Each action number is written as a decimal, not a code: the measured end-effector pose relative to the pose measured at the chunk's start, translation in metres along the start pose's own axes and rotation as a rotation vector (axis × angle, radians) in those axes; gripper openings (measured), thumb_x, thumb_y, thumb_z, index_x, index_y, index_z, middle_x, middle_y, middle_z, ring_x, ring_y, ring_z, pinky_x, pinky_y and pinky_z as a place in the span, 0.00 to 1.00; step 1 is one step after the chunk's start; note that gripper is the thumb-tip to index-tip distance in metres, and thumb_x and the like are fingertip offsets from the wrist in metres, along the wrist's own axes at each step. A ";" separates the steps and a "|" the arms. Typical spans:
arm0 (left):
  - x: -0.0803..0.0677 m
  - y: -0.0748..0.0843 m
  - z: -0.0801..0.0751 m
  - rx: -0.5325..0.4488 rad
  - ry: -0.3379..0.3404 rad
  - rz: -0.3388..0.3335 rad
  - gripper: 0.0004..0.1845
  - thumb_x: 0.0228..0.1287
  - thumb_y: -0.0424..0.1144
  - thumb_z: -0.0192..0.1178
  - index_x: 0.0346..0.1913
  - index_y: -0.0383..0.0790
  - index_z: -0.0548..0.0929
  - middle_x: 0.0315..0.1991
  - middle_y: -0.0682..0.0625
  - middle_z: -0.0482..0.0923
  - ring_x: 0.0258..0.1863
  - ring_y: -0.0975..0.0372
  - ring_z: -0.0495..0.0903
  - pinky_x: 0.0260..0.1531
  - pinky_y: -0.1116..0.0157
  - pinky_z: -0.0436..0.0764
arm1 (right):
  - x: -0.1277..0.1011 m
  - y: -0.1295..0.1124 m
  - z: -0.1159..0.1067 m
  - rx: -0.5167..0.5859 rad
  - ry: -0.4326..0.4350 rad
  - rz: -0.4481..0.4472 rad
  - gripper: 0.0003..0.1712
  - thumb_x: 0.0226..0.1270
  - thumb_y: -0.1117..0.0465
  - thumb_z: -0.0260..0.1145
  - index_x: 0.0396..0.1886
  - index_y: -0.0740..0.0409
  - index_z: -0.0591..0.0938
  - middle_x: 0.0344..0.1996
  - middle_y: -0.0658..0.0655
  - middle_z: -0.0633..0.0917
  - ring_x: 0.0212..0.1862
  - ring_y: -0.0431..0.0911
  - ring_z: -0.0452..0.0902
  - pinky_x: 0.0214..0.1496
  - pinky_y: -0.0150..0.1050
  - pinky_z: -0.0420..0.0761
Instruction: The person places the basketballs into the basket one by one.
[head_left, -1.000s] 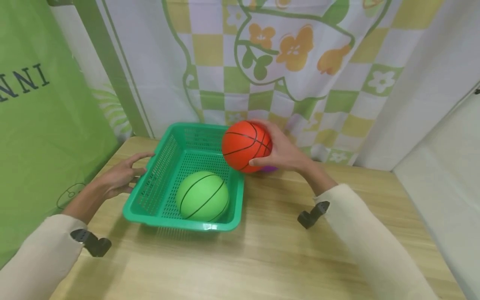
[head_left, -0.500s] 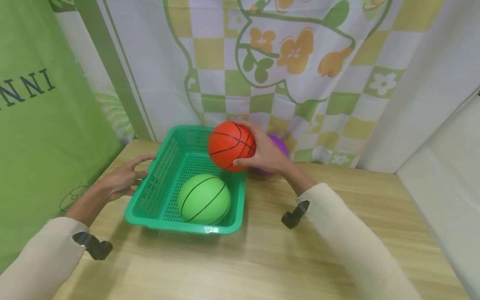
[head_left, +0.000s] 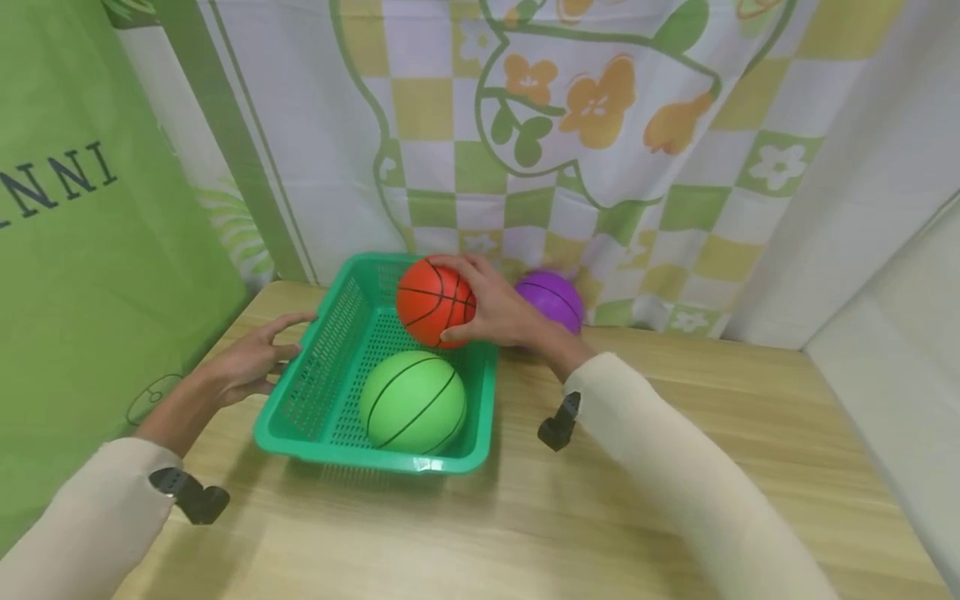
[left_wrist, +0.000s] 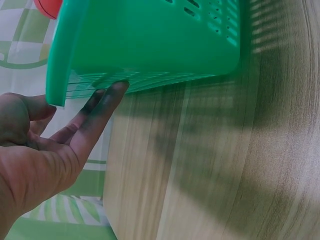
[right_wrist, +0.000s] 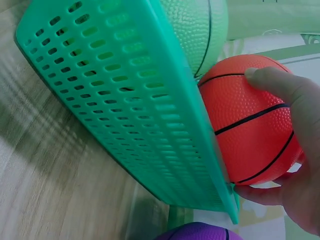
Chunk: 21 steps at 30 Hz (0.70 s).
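Observation:
My right hand grips an orange ball and holds it inside the far part of a green plastic basket, just behind a green ball that lies in the near part. My left hand rests with straight fingers against the basket's left outer wall. A purple ball sits on the table to the right of the basket, behind my right wrist.
The wooden table runs to a patterned curtain at the back and a green cloth on the left. A pale wall panel closes the right side.
My right hand has carried the orange ball left and down, from above the basket's right rim into the basket's far part. The purple ball has come into full view. The left hand stays put.

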<state>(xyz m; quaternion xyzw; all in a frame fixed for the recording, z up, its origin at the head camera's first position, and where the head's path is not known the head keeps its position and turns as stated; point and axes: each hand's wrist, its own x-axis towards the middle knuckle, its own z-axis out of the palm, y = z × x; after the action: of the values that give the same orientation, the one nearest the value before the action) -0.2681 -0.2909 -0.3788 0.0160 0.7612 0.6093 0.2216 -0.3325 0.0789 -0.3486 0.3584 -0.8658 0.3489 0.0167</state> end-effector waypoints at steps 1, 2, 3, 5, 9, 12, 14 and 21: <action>0.000 0.000 0.000 -0.002 0.000 0.000 0.35 0.79 0.31 0.42 0.81 0.48 0.42 0.48 0.38 0.76 0.41 0.53 0.83 0.42 0.49 0.85 | 0.002 -0.001 0.001 -0.011 -0.001 0.001 0.56 0.46 0.56 0.82 0.75 0.38 0.63 0.70 0.60 0.61 0.62 0.56 0.69 0.54 0.48 0.80; 0.000 0.000 0.000 -0.002 0.000 0.000 0.35 0.79 0.30 0.42 0.81 0.48 0.43 0.48 0.38 0.75 0.41 0.53 0.83 0.42 0.49 0.85 | 0.003 0.000 0.003 -0.022 -0.003 0.002 0.56 0.46 0.56 0.82 0.75 0.38 0.63 0.70 0.60 0.61 0.62 0.56 0.69 0.54 0.48 0.80; 0.000 0.000 0.000 -0.002 0.001 0.001 0.35 0.79 0.30 0.42 0.81 0.48 0.43 0.48 0.37 0.75 0.41 0.53 0.83 0.42 0.49 0.85 | 0.004 0.000 0.004 -0.038 -0.004 0.002 0.55 0.46 0.55 0.82 0.75 0.37 0.63 0.70 0.60 0.60 0.62 0.56 0.68 0.54 0.49 0.80; 0.000 -0.001 -0.001 -0.004 0.001 0.003 0.35 0.79 0.30 0.42 0.81 0.48 0.43 0.49 0.37 0.75 0.41 0.53 0.83 0.43 0.48 0.84 | 0.006 0.001 0.007 -0.070 -0.010 0.006 0.55 0.47 0.55 0.82 0.74 0.37 0.64 0.71 0.60 0.59 0.62 0.57 0.67 0.54 0.49 0.79; 0.001 -0.001 -0.001 -0.002 0.003 0.000 0.34 0.79 0.31 0.42 0.81 0.49 0.43 0.51 0.36 0.74 0.43 0.52 0.83 0.44 0.47 0.84 | 0.007 0.005 0.012 -0.123 -0.037 -0.002 0.54 0.48 0.56 0.82 0.74 0.36 0.65 0.72 0.60 0.57 0.63 0.58 0.66 0.54 0.50 0.79; 0.001 -0.002 -0.002 0.002 0.002 0.001 0.34 0.79 0.31 0.42 0.81 0.49 0.44 0.52 0.35 0.74 0.44 0.51 0.83 0.45 0.47 0.83 | 0.007 0.007 0.015 -0.167 -0.069 -0.019 0.54 0.49 0.56 0.82 0.75 0.36 0.65 0.73 0.61 0.55 0.64 0.59 0.65 0.56 0.50 0.79; 0.002 -0.002 -0.002 0.003 0.001 0.003 0.34 0.79 0.31 0.42 0.81 0.49 0.44 0.51 0.36 0.75 0.44 0.51 0.83 0.44 0.47 0.84 | 0.006 0.009 0.017 -0.206 -0.093 -0.041 0.55 0.49 0.55 0.83 0.76 0.37 0.65 0.73 0.63 0.53 0.65 0.59 0.64 0.57 0.50 0.78; 0.002 -0.003 -0.002 0.009 0.005 0.000 0.34 0.80 0.31 0.42 0.81 0.50 0.44 0.48 0.38 0.77 0.40 0.53 0.83 0.41 0.49 0.85 | 0.008 0.010 0.021 -0.329 -0.156 -0.107 0.55 0.48 0.54 0.83 0.76 0.41 0.66 0.73 0.65 0.55 0.70 0.58 0.58 0.61 0.52 0.76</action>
<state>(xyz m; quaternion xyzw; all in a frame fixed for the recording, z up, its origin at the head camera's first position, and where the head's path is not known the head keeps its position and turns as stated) -0.2697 -0.2928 -0.3816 0.0156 0.7645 0.6059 0.2197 -0.3400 0.0662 -0.3677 0.4225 -0.8894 0.1724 0.0262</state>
